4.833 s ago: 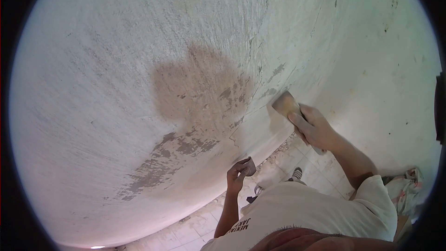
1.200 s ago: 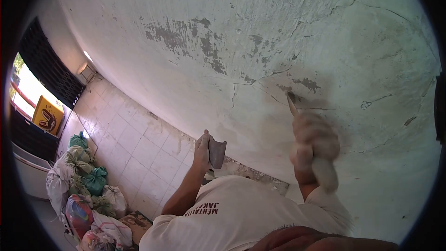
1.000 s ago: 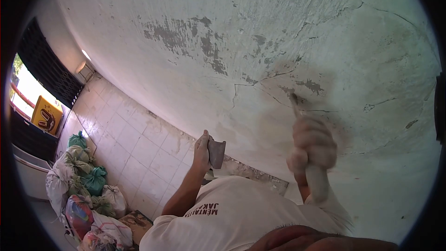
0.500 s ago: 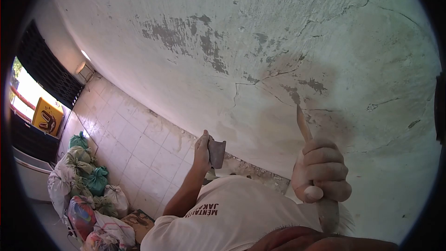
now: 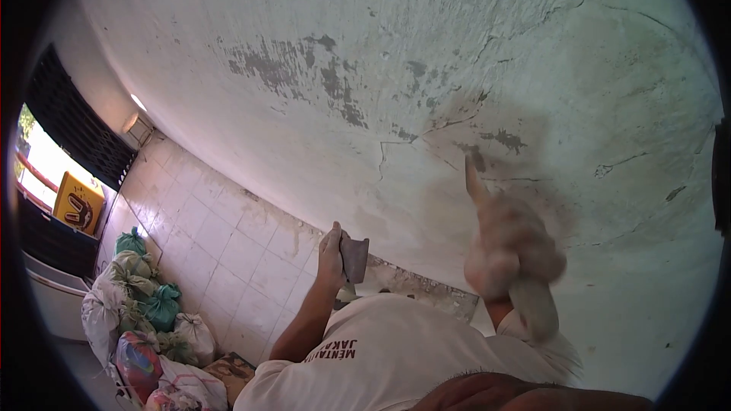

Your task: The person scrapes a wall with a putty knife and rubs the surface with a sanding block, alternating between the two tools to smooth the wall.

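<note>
My right hand, blurred by motion, is closed around a tool with a thick pale handle. Its narrow blade points up at the wall, with the tip at a small grey patch below a crack. Cracks, bare grey patches and a darker stained area show around that spot. Lower and to the left, my left hand grips a grey-brown flat-faced piece by its edge, apart from the wall.
Tied sacks and bags are heaped on the tiled floor at the lower left. Beyond them are a yellow box and a dark folding gate. Broken edging runs along the wall's foot.
My right hand and its tool have moved left and slightly up along the wall. My left hand keeps its hold, and the view has shifted slightly.
</note>
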`<move>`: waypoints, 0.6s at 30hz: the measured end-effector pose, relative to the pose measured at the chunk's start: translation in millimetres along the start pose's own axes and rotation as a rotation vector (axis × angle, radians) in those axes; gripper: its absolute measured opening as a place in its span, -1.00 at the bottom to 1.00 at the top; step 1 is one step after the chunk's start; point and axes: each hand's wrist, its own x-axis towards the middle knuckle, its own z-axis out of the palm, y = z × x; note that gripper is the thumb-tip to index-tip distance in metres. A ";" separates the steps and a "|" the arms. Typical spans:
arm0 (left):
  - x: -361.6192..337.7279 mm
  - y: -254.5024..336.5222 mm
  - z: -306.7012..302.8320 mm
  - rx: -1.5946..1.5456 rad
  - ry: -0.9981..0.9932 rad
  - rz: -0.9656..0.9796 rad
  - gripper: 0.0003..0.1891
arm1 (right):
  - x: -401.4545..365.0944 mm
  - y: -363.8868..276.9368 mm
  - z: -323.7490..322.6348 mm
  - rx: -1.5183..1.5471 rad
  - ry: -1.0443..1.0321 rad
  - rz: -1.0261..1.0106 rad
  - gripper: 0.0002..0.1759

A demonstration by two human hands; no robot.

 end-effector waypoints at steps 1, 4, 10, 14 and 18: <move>1.2 -2.3 -2.1 -0.002 -0.001 0.003 -0.59 | -3.0 -5.6 6.0 0.061 0.128 -0.116 -0.73; 2.1 -5.7 -12.3 -0.064 -0.056 -0.056 -0.67 | 0.9 -12.7 4.6 0.072 0.121 -0.053 -0.67; -2.1 -2.8 -4.5 -0.048 0.001 -0.025 -0.64 | -5.2 -6.7 7.1 0.125 0.134 -0.110 -0.71; -5.4 -3.1 -0.2 -0.064 0.043 -0.021 -0.61 | 13.3 -6.3 -14.5 -0.178 -0.218 0.031 -0.70; -4.2 -1.5 -0.8 -0.022 0.035 -0.023 -0.62 | 2.3 -2.6 -4.9 0.087 -0.046 -0.151 -0.68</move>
